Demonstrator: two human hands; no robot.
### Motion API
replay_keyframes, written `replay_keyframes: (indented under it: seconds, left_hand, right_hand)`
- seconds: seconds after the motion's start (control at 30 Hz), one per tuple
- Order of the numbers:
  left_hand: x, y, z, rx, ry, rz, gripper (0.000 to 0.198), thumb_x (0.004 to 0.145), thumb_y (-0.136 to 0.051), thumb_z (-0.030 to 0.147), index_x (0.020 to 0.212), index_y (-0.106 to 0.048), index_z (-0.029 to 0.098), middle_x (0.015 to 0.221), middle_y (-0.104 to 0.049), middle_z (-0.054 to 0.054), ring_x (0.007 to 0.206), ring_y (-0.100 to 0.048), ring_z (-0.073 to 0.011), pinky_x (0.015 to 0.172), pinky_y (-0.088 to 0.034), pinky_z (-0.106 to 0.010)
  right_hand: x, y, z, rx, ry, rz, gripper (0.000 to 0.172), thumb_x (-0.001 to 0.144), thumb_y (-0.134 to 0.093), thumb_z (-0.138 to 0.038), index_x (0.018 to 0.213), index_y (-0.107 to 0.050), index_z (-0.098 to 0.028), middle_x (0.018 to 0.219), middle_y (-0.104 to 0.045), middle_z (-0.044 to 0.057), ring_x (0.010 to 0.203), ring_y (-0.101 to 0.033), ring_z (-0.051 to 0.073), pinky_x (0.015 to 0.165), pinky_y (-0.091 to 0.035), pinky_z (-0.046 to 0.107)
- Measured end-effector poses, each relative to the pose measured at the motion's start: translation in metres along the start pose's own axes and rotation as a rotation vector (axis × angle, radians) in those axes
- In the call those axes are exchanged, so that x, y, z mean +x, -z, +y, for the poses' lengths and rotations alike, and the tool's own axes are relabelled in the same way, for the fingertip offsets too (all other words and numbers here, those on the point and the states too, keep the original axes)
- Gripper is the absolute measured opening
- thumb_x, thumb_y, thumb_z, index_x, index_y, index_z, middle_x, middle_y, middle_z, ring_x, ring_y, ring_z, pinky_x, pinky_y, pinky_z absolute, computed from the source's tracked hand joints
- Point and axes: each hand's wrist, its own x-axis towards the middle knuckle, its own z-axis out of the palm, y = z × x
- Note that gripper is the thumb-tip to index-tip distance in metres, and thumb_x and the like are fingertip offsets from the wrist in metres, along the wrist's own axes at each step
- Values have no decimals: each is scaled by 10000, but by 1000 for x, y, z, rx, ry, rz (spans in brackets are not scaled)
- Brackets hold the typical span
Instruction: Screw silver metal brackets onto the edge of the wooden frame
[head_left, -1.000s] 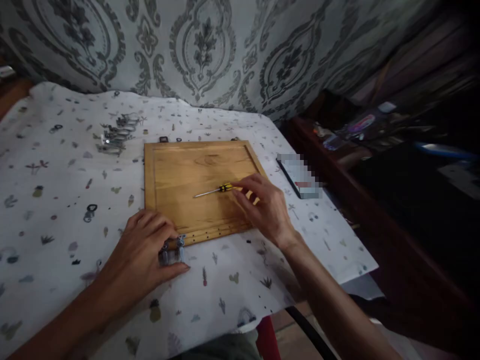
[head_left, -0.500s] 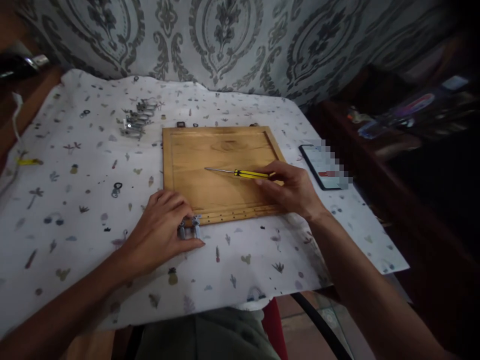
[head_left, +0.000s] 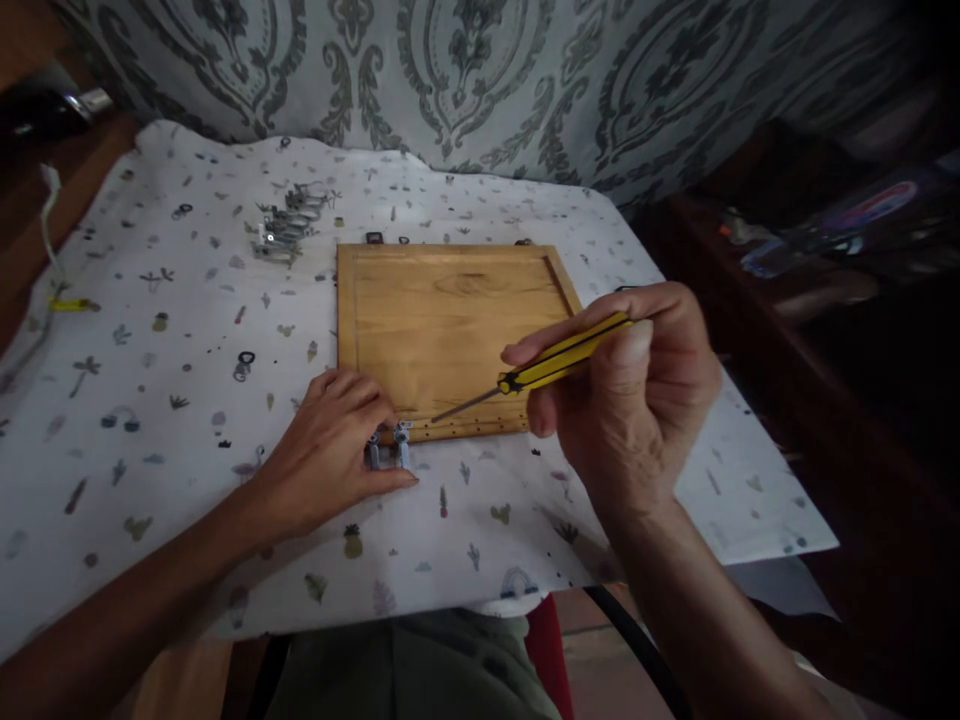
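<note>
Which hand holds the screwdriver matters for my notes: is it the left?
No: the right hand grips the yellow-and-black screwdriver, while the left hand holds a metal fitting at the wooden panel.

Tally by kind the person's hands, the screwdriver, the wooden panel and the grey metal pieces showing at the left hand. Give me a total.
Hands: 2 (left hand, right hand)
Screwdriver: 1
Wooden panel: 1
Grey metal pieces: 2 showing; fingers may hide more
Total: 6 visible

There are 2 hands (head_left: 334,440), 1 screwdriver (head_left: 555,360) and 1 panel (head_left: 442,325).
</note>
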Motion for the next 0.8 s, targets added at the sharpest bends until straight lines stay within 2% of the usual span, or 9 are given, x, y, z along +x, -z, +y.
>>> replay_keyframes:
  seconds: [0.13, 0.2, 0.43, 0.8]
  left_hand:
    - [0, 1, 1, 9, 2, -4, 389, 729, -861, 479, 863, -640, 188, 973, -662, -46, 981, -582, -278, 933, -435, -483]
    - [0, 1, 1, 11, -2, 0, 393, 728, -863, 478, 871, -637, 190, 965, -662, -45, 979, -581, -276, 922, -444, -476]
    - [0, 1, 1, 25, -10, -13, 412, 721, -869, 496, 884, -644, 191, 969, -661, -51, 987, -573, -290, 909, -445, -486]
    - [0, 0, 0, 6, 15, -26, 428, 710, -869, 513, 876, -645, 188, 977, -657, -52, 1001, -568, -300, 922, -439, -490]
  right_hand:
    - [-5, -8, 0, -75, -7, -117, 220, 988, -590, -483, 1040, -601, -269, 984, -752, 20, 553, -649, 107, 426, -518, 239]
    - [-8, -9, -2, -118, 13, -137, 197, 988, -610, -442, 1071, -630, -265, 1021, -747, 23, 538, -641, 96, 454, -544, 250]
    - [-16, -15, -1, -125, 55, -128, 160, 997, -612, -397, 999, -652, -242, 890, -711, -11, 497, -590, 62, 404, -498, 204]
    - [-17, -21, 16, -87, 57, -219, 86, 1001, -620, -322, 1005, -631, -237, 885, -653, -39, 515, -607, 31, 458, -503, 169]
